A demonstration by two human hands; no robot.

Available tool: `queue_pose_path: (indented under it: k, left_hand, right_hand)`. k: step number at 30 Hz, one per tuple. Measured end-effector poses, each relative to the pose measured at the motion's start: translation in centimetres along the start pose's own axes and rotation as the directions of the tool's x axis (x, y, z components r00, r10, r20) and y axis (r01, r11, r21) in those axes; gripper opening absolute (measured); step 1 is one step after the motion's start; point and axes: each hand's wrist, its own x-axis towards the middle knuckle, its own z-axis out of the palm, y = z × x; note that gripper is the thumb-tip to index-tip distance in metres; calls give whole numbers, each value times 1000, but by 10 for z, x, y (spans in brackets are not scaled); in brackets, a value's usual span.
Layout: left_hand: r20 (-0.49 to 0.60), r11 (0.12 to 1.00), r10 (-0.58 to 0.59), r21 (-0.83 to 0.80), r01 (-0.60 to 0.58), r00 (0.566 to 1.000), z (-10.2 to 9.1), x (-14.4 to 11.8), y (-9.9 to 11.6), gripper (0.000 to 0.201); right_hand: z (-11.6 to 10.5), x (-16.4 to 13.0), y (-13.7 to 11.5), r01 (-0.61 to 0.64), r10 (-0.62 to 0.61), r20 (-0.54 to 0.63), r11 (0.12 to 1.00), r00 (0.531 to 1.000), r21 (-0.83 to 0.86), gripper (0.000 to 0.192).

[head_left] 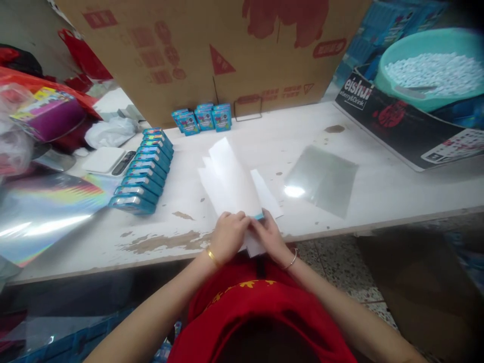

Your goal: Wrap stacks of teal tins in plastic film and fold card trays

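Observation:
Several white sheets (233, 179) lie fanned out at the front edge of the table, under and between my hands. My left hand (230, 234) is closed with its fingers curled on the near end of the sheets. Close beside it, my right hand (270, 236) pinches the sheets at their right near corner, where a thin light-blue edge (258, 217) shows. The fingertips of both hands almost meet. What lies beneath the palms is partly hidden. To the right on the table rests a greyish clear film (325, 179).
A row of blue packs (145, 171) stands on the left beside a white scale (106, 160). More small blue packs (202, 119) stand before a large cardboard box (212, 55). At right, a green basin (408, 98) of small white pieces sits on a black printed carton (378, 121).

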Motion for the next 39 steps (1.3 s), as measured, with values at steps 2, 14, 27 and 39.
queue_pose_path:
  k: [2, 14, 27, 39]
  left_hand:
    - [37, 999, -14, -50, 16, 999, -3, 2, 0, 22]
    - [272, 860, 76, -505, 75, 959, -9, 13, -9, 20]
    - [195, 939, 172, -330, -100, 966, -25, 20, -80, 33]
    - [137, 910, 70, -415, -7, 988, 3, 61, -99, 27]
  right_hand:
    - [-2, -1, 0, 6, -6, 19, 1000, 1000, 16, 35]
    - [-24, 7, -2, 31, -14, 232, 997, 973, -71, 37]
    - [-95, 110, -26, 138, 125, 350, 759, 928, -636, 30]
    - [-43, 45, 13, 589, -461, 521, 4, 718, -808, 42]
